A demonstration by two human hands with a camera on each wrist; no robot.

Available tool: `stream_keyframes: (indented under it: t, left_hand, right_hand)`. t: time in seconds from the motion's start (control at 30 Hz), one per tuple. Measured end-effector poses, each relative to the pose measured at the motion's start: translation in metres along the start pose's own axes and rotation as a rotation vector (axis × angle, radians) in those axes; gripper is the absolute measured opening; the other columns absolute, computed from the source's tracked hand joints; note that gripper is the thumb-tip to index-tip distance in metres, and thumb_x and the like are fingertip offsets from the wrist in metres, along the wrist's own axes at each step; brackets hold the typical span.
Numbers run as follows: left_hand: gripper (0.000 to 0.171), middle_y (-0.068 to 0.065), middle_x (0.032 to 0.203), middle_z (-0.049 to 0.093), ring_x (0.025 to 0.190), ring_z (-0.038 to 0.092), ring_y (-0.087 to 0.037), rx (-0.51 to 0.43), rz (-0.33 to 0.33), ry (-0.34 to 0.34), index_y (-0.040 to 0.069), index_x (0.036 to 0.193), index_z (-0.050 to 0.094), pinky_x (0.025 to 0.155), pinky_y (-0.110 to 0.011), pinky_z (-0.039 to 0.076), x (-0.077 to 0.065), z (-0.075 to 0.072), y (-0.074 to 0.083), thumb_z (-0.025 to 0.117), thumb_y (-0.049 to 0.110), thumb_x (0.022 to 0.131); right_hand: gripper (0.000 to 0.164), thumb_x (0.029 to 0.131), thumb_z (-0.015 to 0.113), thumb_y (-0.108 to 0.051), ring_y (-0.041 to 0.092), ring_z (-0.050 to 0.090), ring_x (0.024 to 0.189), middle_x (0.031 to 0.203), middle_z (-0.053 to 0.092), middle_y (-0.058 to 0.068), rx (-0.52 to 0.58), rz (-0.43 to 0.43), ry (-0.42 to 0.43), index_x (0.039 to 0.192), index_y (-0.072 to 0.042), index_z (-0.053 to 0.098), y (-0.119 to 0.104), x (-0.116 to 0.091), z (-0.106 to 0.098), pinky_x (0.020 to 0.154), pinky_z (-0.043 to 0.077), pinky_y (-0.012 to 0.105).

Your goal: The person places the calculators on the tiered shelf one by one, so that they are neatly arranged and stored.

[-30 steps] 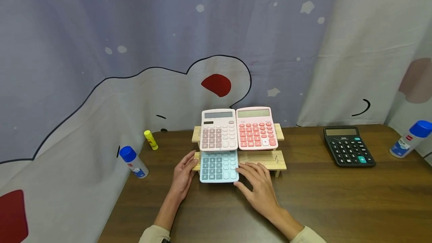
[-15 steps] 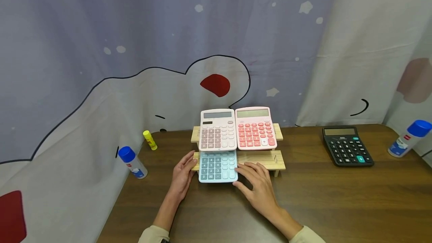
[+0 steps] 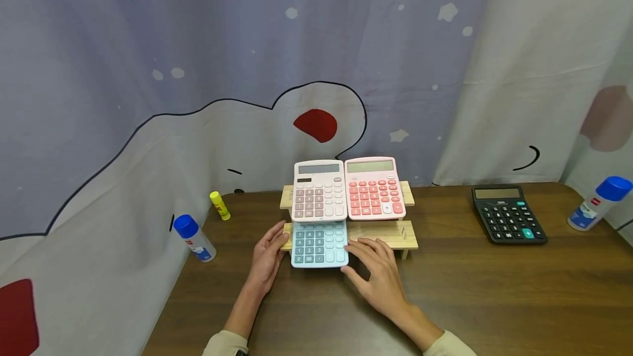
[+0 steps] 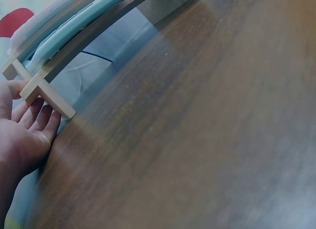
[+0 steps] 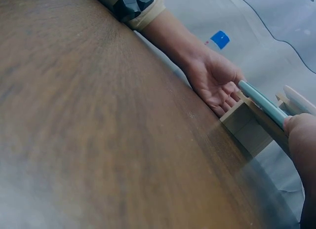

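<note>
A light blue calculator (image 3: 319,246) leans on the lower plank of a two-tier wooden stand (image 3: 378,232). Its upper part is hidden behind a white calculator (image 3: 318,196), which sits on the upper tier beside a pink calculator (image 3: 374,194). My left hand (image 3: 267,260) holds the left end of the lower plank, thumb above and fingers below, as the left wrist view shows. With loosely extended fingers, my right hand (image 3: 378,276) touches the blue calculator's right edge, the thumb at its lower right corner.
A black calculator (image 3: 509,214) lies on the brown table (image 3: 470,301) to the right. Blue-capped bottles stand at both sides, a left bottle (image 3: 195,238) and a right bottle (image 3: 598,203). A yellow glue stick (image 3: 220,206) is at the back left. A patterned curtain (image 3: 237,43) hangs behind.
</note>
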State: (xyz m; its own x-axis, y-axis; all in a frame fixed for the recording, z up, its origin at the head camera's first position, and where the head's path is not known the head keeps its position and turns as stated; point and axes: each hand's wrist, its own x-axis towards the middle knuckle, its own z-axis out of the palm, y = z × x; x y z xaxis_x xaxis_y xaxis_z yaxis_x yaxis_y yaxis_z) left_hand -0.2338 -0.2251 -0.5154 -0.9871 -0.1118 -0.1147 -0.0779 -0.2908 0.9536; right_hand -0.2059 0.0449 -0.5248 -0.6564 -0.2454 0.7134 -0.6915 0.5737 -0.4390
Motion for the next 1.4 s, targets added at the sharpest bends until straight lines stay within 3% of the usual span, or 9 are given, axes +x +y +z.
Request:
stream_keyframes:
  t: [0.37, 0.73, 1.0, 1.23, 1.4]
  left_hand:
    - [0.054, -0.014, 0.153, 0.042, 0.117, 0.058, -0.006, 0.001, 0.0, 0.009, 0.006, 0.15, 0.042, 0.09, -0.018, 0.052, 0.001, 0.001, 0.0, 0.061, 0.017, 0.1]
    - [0.055, -0.015, 0.153, 0.043, 0.115, 0.059, -0.006, 0.0, 0.0, 0.016, 0.006, 0.149, 0.043, 0.09, -0.018, 0.053, 0.0, -0.001, 0.0, 0.063, 0.017, 0.099]
    - [0.056, -0.016, 0.152, 0.044, 0.114, 0.06, -0.006, 0.019, 0.003, 0.008, 0.006, 0.15, 0.043, 0.09, -0.018, 0.052, 0.0, 0.0, 0.0, 0.063, 0.019, 0.099]
    - [0.056, -0.017, 0.152, 0.044, 0.114, 0.06, -0.006, 0.014, 0.001, 0.007, 0.006, 0.15, 0.042, 0.09, -0.018, 0.052, 0.0, 0.0, -0.001, 0.062, 0.019, 0.099]
    - [0.056, -0.018, 0.152, 0.044, 0.114, 0.06, -0.006, 0.017, 0.007, 0.001, 0.006, 0.15, 0.042, 0.09, -0.018, 0.052, 0.001, 0.0, -0.001, 0.062, 0.019, 0.099]
  right_hand:
    - [0.038, 0.084, 0.079, -0.022, 0.026, 0.056, 0.122, 0.124, 0.07, 0.002, 0.047, 0.021, 0.012, 0.119, -0.011, 0.07, -0.002, 0.001, -0.002, 0.112, 0.026, 0.051]
    - [0.03, 0.075, 0.074, -0.002, 0.035, 0.057, 0.11, 0.112, 0.071, 0.012, 0.187, -0.089, 0.23, 0.106, -0.003, 0.072, 0.022, 0.003, -0.018, 0.106, 0.03, 0.037]
    - [0.023, 0.083, 0.071, -0.008, 0.031, 0.056, 0.111, 0.112, 0.069, 0.019, 0.229, -0.105, 0.285, 0.104, 0.004, 0.069, 0.04, -0.002, -0.04, 0.103, 0.03, 0.029]
    - [0.026, 0.082, 0.068, -0.003, 0.023, 0.054, 0.115, 0.112, 0.068, 0.02, 0.189, -0.027, 0.301, 0.107, 0.004, 0.069, 0.056, -0.006, -0.06, 0.1, 0.029, 0.025]
    - [0.028, 0.081, 0.067, 0.002, 0.009, 0.051, 0.119, 0.114, 0.068, 0.019, 0.118, 0.068, 0.311, 0.109, 0.005, 0.068, 0.072, -0.01, -0.078, 0.095, 0.029, 0.022]
